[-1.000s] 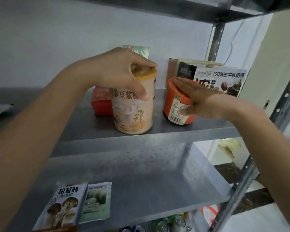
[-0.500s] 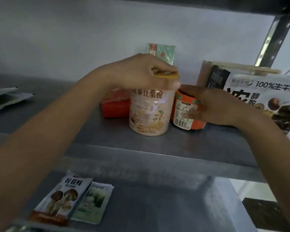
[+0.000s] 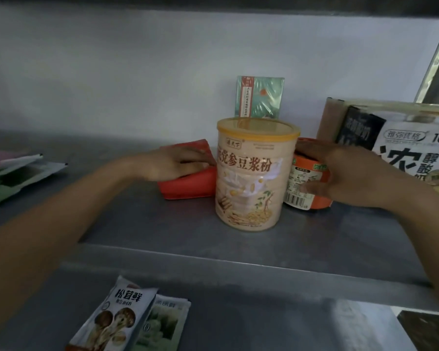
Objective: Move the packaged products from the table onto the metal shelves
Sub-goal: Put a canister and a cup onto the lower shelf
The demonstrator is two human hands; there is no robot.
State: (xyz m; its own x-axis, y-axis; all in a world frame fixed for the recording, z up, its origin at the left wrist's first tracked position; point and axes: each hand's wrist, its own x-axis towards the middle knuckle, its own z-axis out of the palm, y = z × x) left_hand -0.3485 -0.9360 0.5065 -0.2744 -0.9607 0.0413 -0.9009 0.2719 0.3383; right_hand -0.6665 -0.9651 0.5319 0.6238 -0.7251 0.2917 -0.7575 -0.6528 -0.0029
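Note:
A tall beige soy-milk powder can (image 3: 254, 173) with a yellow lid stands upright on the metal shelf (image 3: 162, 224). My left hand (image 3: 173, 164) hovers left of the can, fingers straight, over a red packet (image 3: 188, 183); it holds nothing. My right hand (image 3: 340, 173) lies with relaxed fingers against an orange tub (image 3: 307, 183) right of the can, covering its right side. Whether those fingers grip the tub is unclear.
A green box (image 3: 260, 97) leans on the wall behind the can. A large milk carton pack (image 3: 395, 143) fills the shelf's right end. Flat pouches (image 3: 13, 173) lie at the far left. Two sachets (image 3: 127, 317) rest on the lower shelf.
My left hand has let go of the can's lid and dropped to its left, over the red packet. My right hand stays at the orange tub. The view has moved closer.

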